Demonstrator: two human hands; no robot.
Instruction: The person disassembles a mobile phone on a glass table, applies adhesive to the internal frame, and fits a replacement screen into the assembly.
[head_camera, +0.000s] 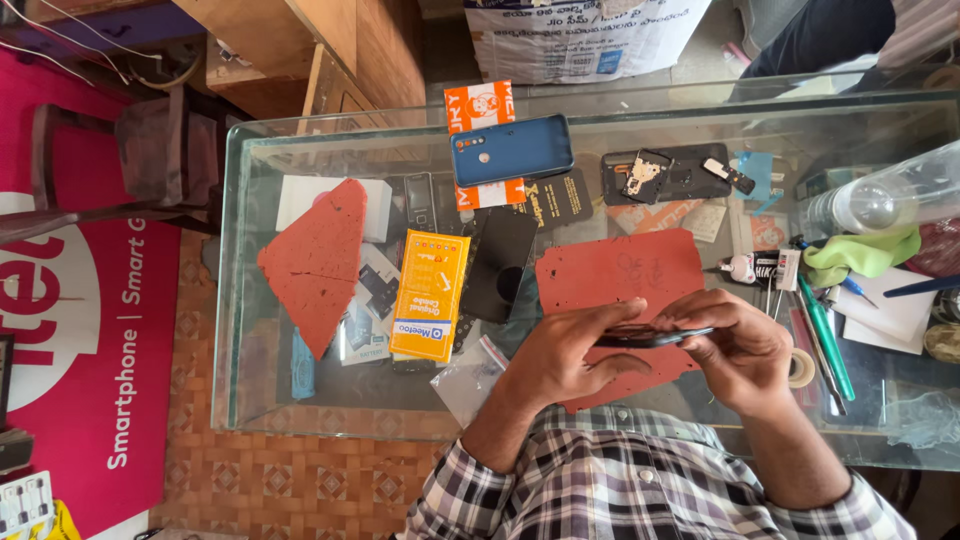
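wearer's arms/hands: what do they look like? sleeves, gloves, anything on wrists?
Both hands bare: left hand and right hand show no gloves, and no rings or watch are visible. Forearms are uncovered. A checked shirt in black, white and grey plaid has its sleeves rolled up near the elbows on both arms.

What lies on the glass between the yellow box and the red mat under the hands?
In the head view, a black phone lies between the yellow box and the red mat.

Glossy glass counter (300, 140), matt, pitted red mat (620, 270), seemingly plastic blue cover (512, 148)
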